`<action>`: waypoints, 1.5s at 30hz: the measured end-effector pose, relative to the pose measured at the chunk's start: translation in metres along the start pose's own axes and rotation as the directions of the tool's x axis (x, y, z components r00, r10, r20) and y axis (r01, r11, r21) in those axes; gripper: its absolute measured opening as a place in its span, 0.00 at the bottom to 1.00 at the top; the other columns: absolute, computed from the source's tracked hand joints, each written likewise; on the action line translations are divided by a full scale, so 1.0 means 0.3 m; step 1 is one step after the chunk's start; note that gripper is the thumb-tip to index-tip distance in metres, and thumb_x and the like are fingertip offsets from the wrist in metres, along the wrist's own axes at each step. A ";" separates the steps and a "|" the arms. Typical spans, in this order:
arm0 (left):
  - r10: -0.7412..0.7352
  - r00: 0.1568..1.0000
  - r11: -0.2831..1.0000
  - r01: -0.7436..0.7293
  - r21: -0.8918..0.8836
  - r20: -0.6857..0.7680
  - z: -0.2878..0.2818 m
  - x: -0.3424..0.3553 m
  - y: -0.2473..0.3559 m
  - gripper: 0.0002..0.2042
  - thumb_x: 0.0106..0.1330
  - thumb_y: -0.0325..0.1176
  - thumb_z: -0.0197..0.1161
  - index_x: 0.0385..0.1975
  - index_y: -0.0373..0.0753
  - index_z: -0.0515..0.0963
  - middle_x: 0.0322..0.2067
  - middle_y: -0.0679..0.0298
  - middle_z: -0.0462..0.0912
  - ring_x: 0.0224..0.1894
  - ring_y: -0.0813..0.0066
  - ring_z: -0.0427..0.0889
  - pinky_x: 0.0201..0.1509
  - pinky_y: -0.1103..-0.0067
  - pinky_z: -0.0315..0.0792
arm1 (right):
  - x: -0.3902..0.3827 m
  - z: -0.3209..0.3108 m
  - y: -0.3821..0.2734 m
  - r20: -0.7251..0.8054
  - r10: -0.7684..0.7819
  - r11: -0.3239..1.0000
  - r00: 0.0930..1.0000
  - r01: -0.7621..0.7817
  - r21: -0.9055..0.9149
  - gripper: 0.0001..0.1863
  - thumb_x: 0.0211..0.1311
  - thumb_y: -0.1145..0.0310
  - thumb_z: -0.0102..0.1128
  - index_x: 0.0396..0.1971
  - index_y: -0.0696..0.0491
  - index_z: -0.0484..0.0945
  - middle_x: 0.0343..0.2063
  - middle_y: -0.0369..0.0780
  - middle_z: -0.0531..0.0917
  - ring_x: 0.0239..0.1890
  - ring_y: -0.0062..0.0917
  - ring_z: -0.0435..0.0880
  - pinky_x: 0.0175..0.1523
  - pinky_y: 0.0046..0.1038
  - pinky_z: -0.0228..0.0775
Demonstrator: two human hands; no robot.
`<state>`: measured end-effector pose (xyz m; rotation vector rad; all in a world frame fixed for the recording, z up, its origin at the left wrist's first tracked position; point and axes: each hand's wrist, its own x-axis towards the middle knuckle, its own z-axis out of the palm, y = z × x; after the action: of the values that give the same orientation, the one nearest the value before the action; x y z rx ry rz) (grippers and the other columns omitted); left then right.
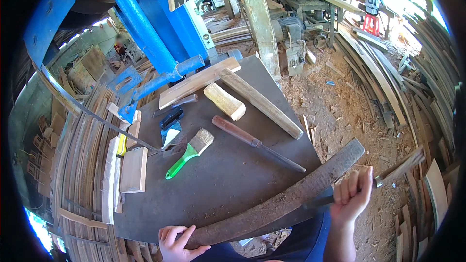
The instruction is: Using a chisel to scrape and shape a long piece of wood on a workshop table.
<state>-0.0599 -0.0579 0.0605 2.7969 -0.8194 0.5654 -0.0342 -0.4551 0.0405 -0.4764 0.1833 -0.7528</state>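
My left hand [177,242] grips the near end of a long, dark, rough board [284,191] lying slantwise across the front of a dark metal table [160,208]. My right hand [352,196] is closed on a blurred long tool [395,170] beside the board's right part, its pale end pointing up to the right. Farther back on the table lie a rasp with a brown handle [238,131], a green-handled brush [184,160], a pale wooden block [223,101], a long wooden bar [259,102] and some smaller tools [170,121].
A blue band saw [145,34] rises at the back left, its blade descending to the table. Stacked strips [77,155] line the left, long boards [376,87] the right. A concrete post [259,24] stands behind. A person in a white shirt [371,2] is at the far right.
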 end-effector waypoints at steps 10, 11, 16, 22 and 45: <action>-0.051 0.998 0.978 0.056 -0.201 0.030 0.026 0.029 -0.001 0.26 0.54 0.52 0.77 0.46 0.39 0.85 0.36 0.60 0.78 0.38 0.57 0.80 0.43 0.65 0.76 | 0.030 0.022 -0.022 -0.127 -0.054 0.997 0.990 0.046 -0.067 0.22 0.80 0.49 0.44 0.24 0.43 0.61 0.13 0.28 0.58 0.10 0.12 0.51 0.11 0.19 0.41; -0.055 0.998 0.977 0.060 -0.203 0.030 0.027 0.030 0.002 0.26 0.54 0.52 0.78 0.46 0.39 0.86 0.36 0.59 0.78 0.38 0.57 0.80 0.43 0.65 0.76 | 0.032 0.017 -0.026 -0.131 -0.002 0.998 0.991 -0.007 -0.068 0.22 0.80 0.48 0.44 0.24 0.43 0.61 0.13 0.28 0.58 0.10 0.12 0.51 0.11 0.19 0.40; -0.044 0.999 0.984 0.046 -0.172 0.012 0.056 0.024 -0.024 0.30 0.39 0.56 0.83 0.37 0.38 0.89 0.30 0.66 0.79 0.31 0.69 0.75 0.38 0.72 0.72 | 0.069 -0.022 -0.082 -0.098 0.016 0.994 0.995 -0.005 0.107 0.22 0.81 0.50 0.42 0.23 0.44 0.60 0.12 0.27 0.57 0.09 0.11 0.47 0.10 0.19 0.38; -0.029 0.999 0.981 0.033 -0.189 0.020 0.060 0.052 -0.021 0.31 0.37 0.56 0.83 0.36 0.38 0.89 0.28 0.67 0.78 0.31 0.68 0.75 0.38 0.72 0.72 | 0.057 -0.048 -0.064 -0.081 -0.092 0.989 0.992 0.100 0.110 0.22 0.83 0.53 0.39 0.23 0.44 0.58 0.12 0.27 0.53 0.09 0.11 0.43 0.09 0.19 0.37; -0.039 0.999 0.982 0.041 -0.184 0.015 0.070 0.057 -0.023 0.31 0.38 0.59 0.82 0.34 0.39 0.89 0.27 0.67 0.77 0.31 0.68 0.74 0.36 0.72 0.72 | -0.008 -0.011 -0.003 0.016 -0.200 0.979 0.980 0.200 -0.041 0.21 0.82 0.56 0.40 0.23 0.44 0.56 0.12 0.27 0.54 0.10 0.10 0.43 0.10 0.20 0.37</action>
<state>-0.0363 -0.0658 0.0477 2.6432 -0.7737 0.4437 -0.0376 -0.4551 0.0381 -0.5452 0.1418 -0.9442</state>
